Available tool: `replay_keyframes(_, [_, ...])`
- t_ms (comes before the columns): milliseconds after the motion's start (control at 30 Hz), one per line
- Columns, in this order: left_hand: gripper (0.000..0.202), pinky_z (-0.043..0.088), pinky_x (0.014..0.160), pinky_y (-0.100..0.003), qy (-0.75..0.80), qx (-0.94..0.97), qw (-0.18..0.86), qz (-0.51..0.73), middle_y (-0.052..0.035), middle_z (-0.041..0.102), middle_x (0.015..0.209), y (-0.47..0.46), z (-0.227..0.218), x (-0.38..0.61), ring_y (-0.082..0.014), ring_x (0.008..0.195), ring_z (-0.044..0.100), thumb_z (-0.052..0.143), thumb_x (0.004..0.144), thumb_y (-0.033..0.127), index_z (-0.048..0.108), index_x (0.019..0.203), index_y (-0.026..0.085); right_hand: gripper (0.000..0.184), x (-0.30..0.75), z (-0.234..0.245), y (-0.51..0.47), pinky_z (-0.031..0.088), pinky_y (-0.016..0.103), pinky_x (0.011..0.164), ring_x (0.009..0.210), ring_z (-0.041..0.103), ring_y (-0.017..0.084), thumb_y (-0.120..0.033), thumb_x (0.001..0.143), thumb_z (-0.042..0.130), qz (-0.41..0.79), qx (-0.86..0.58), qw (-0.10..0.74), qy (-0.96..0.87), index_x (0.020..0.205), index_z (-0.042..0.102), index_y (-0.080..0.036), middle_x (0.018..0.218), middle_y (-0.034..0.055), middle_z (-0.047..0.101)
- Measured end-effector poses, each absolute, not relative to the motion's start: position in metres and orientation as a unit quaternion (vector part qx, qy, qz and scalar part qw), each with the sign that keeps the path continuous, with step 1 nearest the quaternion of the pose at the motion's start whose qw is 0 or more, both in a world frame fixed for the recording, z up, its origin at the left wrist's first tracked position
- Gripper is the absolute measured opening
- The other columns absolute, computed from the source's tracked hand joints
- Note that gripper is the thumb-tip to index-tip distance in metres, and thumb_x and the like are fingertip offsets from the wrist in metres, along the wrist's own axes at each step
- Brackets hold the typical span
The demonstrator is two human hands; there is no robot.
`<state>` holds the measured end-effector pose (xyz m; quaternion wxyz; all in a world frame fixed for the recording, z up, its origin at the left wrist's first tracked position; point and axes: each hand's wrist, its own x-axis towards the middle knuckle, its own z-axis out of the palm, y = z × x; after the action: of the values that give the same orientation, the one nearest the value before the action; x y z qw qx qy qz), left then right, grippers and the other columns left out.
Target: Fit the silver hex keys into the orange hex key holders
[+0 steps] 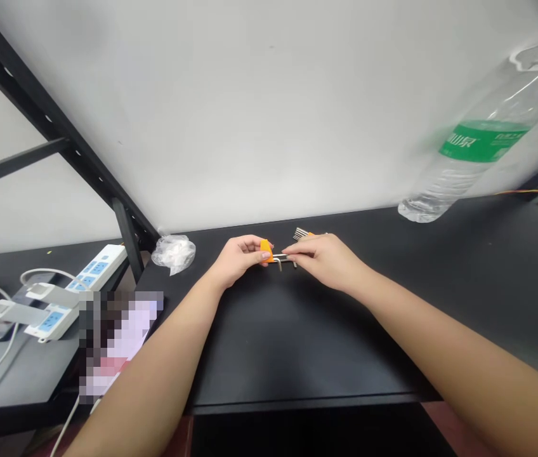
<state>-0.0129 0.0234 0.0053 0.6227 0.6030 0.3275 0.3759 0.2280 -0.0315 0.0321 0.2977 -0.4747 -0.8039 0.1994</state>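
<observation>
My left hand (243, 259) is closed around a small orange hex key holder (266, 250), gripped between thumb and fingers. Silver hex keys (278, 260) stick out from its right side, one with its bent end pointing down. My right hand (323, 257) pinches the long end of a hex key between thumb and fingertips, close to the holder. Whether that key sits in the holder, I cannot tell. Just behind my right hand lies a bunch of hex keys (300, 233) with a bit of orange beside it, partly hidden by the hand.
A crumpled clear plastic bag (174, 252) lies left on the black table (297, 343). A large clear bottle (476, 146) with a green label stands back right against the wall. At left are a power strip (83, 279) with cables, a black metal frame (59, 127) and a blurred-out patch.
</observation>
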Motion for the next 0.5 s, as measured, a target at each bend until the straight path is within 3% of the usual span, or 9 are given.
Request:
replay_keyframes(200, [0.033, 0.058, 0.078, -0.035, 0.317, 0.612, 0.627, 0.363, -0.0103, 0.076, 0.09, 0.018, 0.004, -0.005, -0.0179, 0.078, 0.071, 0.088, 0.076, 0.031, 0.074, 0.098, 0.011, 0.027, 0.219, 0.032, -0.036, 0.049, 0.035, 0.08, 0.081, 0.064, 0.019, -0.023, 0.099, 0.055, 0.185, -0.462, 0.292, -0.817, 0.103, 0.082, -0.026, 0.09, 0.0048, 0.073])
replay_keyframes(367, [0.046, 0.059, 0.076, -0.033, 0.322, 0.578, 0.635, 0.397, -0.0073, 0.076, 0.088, 0.017, 0.006, -0.004, -0.0178, 0.076, 0.072, 0.088, 0.075, 0.029, 0.068, 0.114, 0.013, 0.022, 0.218, 0.028, -0.032, 0.053, 0.036, 0.082, 0.091, 0.068, 0.02, -0.034, 0.097, 0.06, 0.359, -0.472, 0.325, -0.737, 0.112, 0.074, -0.025, 0.104, 0.0039, 0.074])
replay_keyframes(500, [0.057, 0.061, 0.078, -0.036, 0.323, 0.571, 0.63, 0.414, -0.0063, 0.076, 0.086, 0.017, 0.004, -0.004, -0.0183, 0.075, 0.073, 0.086, 0.079, 0.031, 0.063, 0.129, 0.016, 0.028, 0.213, 0.018, -0.029, 0.055, 0.036, 0.08, 0.085, 0.068, 0.019, -0.042, 0.099, 0.057, 0.434, -0.457, 0.351, -0.692, 0.119, 0.066, -0.024, 0.104, 0.0043, 0.072])
